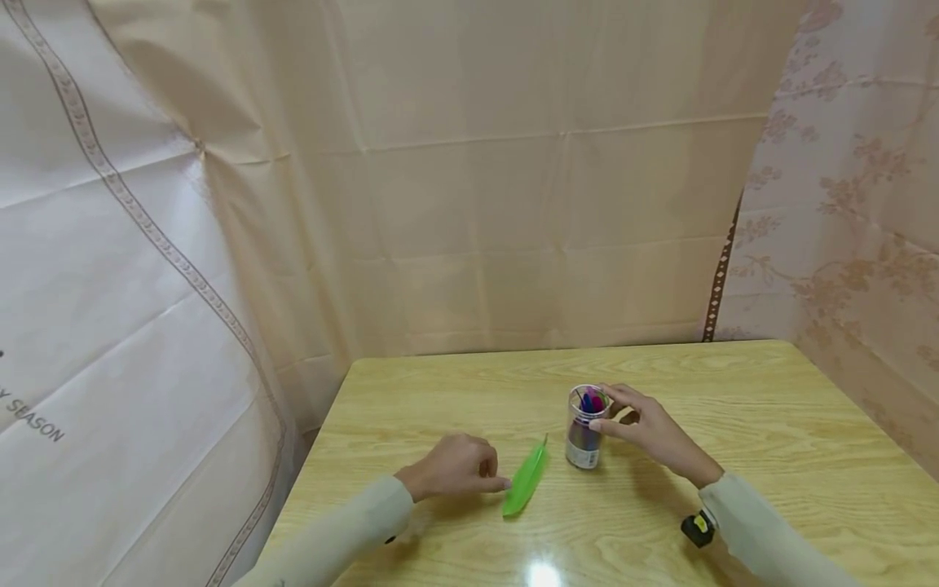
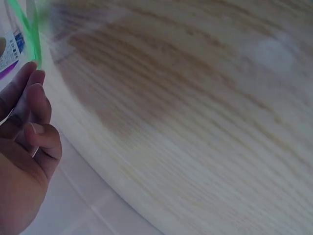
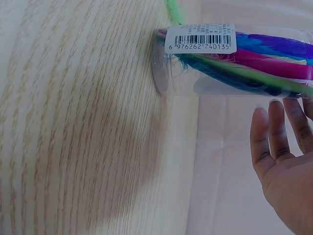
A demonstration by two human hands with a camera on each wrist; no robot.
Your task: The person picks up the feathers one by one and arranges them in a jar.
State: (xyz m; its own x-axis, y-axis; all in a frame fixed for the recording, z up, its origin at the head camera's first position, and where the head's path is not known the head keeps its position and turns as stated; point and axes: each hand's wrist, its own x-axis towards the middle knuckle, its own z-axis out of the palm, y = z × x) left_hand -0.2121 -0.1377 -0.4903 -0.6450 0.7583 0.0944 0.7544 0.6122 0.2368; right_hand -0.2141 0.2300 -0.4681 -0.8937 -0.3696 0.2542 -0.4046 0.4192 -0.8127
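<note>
A clear plastic jar [image 1: 584, 440] stands upright on the table, packed with blue, purple, pink and green feathers [image 3: 264, 58]. A barcode label [image 3: 200, 39] is stuck near its base. My right hand [image 1: 649, 428] holds the jar near the rim, thumb on the near side and fingers round the far side. To the left of the jar, a bright green feather [image 1: 526, 481] lies at a slant. My left hand [image 1: 458, 466] is beside it, a tip at the feather's left edge, fingers loosely bent. In the left wrist view, the feather [image 2: 33, 41] shows just past the fingertips.
The table [image 1: 411, 391] has a light wood-grain top with rounded far corners. Behind it hangs a beige cloth [image 1: 513, 204]; a pale printed sheet [image 1: 110, 367] hangs on the left and a floral one [image 1: 844, 204] on the right.
</note>
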